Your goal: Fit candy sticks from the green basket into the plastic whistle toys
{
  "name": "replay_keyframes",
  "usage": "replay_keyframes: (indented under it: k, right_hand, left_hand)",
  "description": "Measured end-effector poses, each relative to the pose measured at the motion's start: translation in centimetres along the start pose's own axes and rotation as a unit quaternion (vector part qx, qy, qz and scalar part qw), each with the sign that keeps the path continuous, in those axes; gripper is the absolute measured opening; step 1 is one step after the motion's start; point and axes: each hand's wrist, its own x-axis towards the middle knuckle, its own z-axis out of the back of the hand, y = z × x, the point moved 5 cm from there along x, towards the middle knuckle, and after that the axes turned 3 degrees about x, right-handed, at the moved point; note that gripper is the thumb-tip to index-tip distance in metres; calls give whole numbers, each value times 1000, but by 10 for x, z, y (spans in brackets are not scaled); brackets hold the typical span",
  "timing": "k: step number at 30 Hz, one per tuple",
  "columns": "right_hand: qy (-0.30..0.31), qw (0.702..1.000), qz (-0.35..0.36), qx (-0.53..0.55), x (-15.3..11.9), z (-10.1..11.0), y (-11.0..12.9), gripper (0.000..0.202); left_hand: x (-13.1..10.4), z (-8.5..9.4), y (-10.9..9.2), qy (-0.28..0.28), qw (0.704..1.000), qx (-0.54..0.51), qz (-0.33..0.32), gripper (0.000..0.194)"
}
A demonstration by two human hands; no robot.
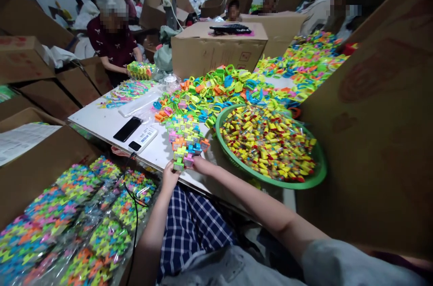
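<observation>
A bundle of small plastic toy pieces [184,141] in green, yellow, pink, orange and blue lies at the near edge of the white table, its pieces lined up in rows. My left hand [171,177] is closed on its near left corner, the thumb by a green piece. At the right side my right hand [201,165] grips the same bundle next to a pink piece; its fingertips are mostly hidden. Just beyond rises a heap of loose plastic loops [216,92] in similar colours, which look like toy watches.
To the right stands a green basin [320,177] of small yellow-and-red wrapped pieces. A black phone [127,129] and a white device [144,138] lie left. Bagged toy pieces [111,241] fill a box at lower left. Cardboard [372,119] walls the right; a person [113,47] works across.
</observation>
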Motion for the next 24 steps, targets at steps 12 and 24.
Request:
replay_keyframes:
  k: [12,24]
  right_hand:
    - [50,995,-17,-81,-5,-7,-3,11]
    - [-6,989,-110,-104,-13,-11,3,17]
  left_hand:
    - [3,-16,7,-4,999,-7,31,21]
    - [28,60,-80,51,973,124,-190,25]
